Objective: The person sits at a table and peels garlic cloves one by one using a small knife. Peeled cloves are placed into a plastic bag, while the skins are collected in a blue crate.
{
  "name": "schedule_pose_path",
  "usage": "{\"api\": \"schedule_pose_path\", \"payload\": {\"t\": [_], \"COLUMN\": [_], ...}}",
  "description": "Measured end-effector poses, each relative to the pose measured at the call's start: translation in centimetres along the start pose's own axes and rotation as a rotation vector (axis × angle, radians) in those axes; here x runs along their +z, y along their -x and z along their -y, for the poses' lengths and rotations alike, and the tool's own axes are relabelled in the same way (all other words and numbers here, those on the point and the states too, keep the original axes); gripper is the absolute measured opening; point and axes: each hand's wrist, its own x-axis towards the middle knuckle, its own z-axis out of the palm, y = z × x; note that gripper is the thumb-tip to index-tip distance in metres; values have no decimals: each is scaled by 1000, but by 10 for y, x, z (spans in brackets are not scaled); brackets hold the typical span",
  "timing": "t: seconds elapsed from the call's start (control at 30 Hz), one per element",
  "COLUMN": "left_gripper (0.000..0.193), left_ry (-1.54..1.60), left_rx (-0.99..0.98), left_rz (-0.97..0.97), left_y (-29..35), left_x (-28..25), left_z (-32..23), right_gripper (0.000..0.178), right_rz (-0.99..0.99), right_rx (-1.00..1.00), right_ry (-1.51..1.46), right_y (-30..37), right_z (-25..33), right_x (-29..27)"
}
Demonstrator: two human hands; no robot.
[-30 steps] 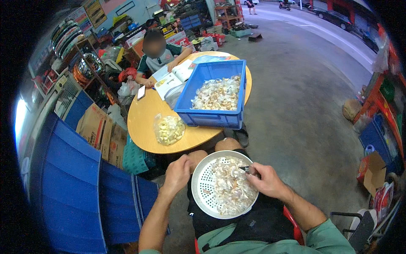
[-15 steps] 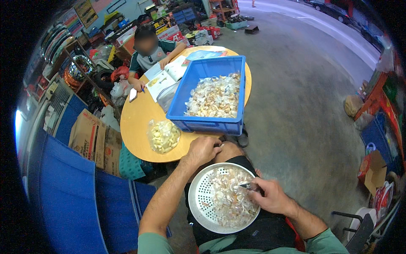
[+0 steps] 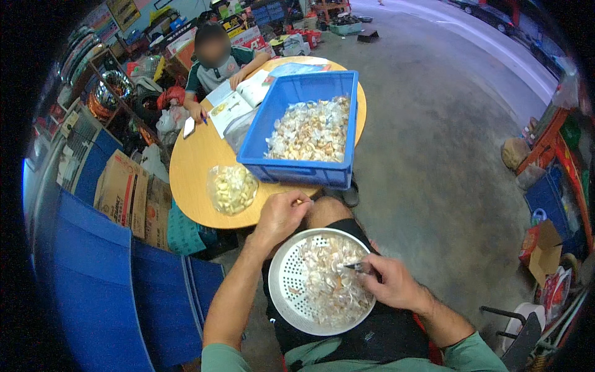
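Observation:
A round perforated metal pan [image 3: 286,304] rests on my lap, its right part heaped with papery garlic skins [image 3: 334,288]. My right hand [image 3: 393,282] is closed round a small knife [image 3: 354,266], its blade pointing left over the skins. Above the pan's upper left rim, my left hand [image 3: 282,217] pinches a small pale garlic clove [image 3: 300,201], mostly covered by the fingers. Just beyond that hand, a clear bag of peeled cloves [image 3: 232,189] lies on the round wooden table [image 3: 198,164]. A blue plastic crate [image 3: 294,172] on the table holds many unpeeled cloves and skins [image 3: 310,130].
Across the table a person [image 3: 217,68] sits with an open book [image 3: 238,105] and a pen; a phone [image 3: 189,127] lies nearby. Blue panels [image 3: 93,273] and cardboard boxes [image 3: 124,192] stand at left. At right are an open carton [image 3: 542,251] and a black-framed item [image 3: 524,335].
My left hand has turned slightly, and a pale clove now shows at its fingertips. The knife stays over the skins. The whole view has shifted a little.

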Motion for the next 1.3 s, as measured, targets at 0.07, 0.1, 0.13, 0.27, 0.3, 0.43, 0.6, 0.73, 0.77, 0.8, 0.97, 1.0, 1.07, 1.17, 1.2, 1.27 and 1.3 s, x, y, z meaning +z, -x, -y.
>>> {"api": "schedule_pose_path", "payload": {"t": [0.07, 0.1, 0.13, 0.27, 0.3, 0.43, 0.6, 0.73, 0.77, 0.8, 0.97, 1.0, 1.07, 1.17, 1.2, 1.27, 1.3], "left_gripper": [14, 13, 12, 20, 20, 22, 27, 35, 38, 40, 47, 47, 48, 45, 44, 43, 41], "left_ry": [158, 203, 158, 59, 110, 401, 722, 1043, 1104, 1164, 1283, 1298, 1311, 1321, 1309, 1286, 1213], "left_rx": [-59, -90, -86, -8, -122, -225, -244, -228, -210, -191, -107, -96, -79, -64, -49, -22, -54], "left_rz": [-21, -21, 14, 57, 92, 69, 45, 14, 12, 12, -237, -248, -246, -227, -245, -275, -259], "left_y": [27, 42, 58, 112, 126, 162, 183, 187, 189, 190, 192, 192, 188, 184, 182, 180, 180], "left_x": [-14, -18, -24, -16, -15, 7, 25, 27, 26, 26, 44, 50, 54, 58, 60, 64, 65], "left_z": [-17, -25, -37, -47, -54, -42, -25, -29, -36, -42, -57, -55, -64, -78, -80, -80, -79], "right_gripper": [14, 14, 14, 18, 18, 19, 18, 15, 15, 15, 15, 16, 19, 22, 22, 19, 18], "right_rz": [-25, -38, -49, -61, -70, -76, -105, -93, -85, -78, -65, -45, -48, -64, -84, -131, -131], "right_rx": [-8, -14, -20, -1, -30, -59, -141, -229, -250, -270, -323, -279, -313, -314, -318, -346, -343], "right_ry": [19, 29, -14, 17, 6, 85, 136, 172, 192, 212, 283, 308, 307, 286, 276, 207, 206], "right_y": [3, 4, 4, 4, 3, 8, 9, 2, 1, -1, -11, -11, -13, -15, -15, -16, -16], "right_z": [-3, -4, -4, 5, 5, 20, 37, 46, 46, 46, 49, 56, 56, 57, 58, 59, 58], "right_x": [3, 5, 6, 6, 7, 8, 12, 24, 29, 32, 54, 57, 64, 63, 61, 60, 59]}}
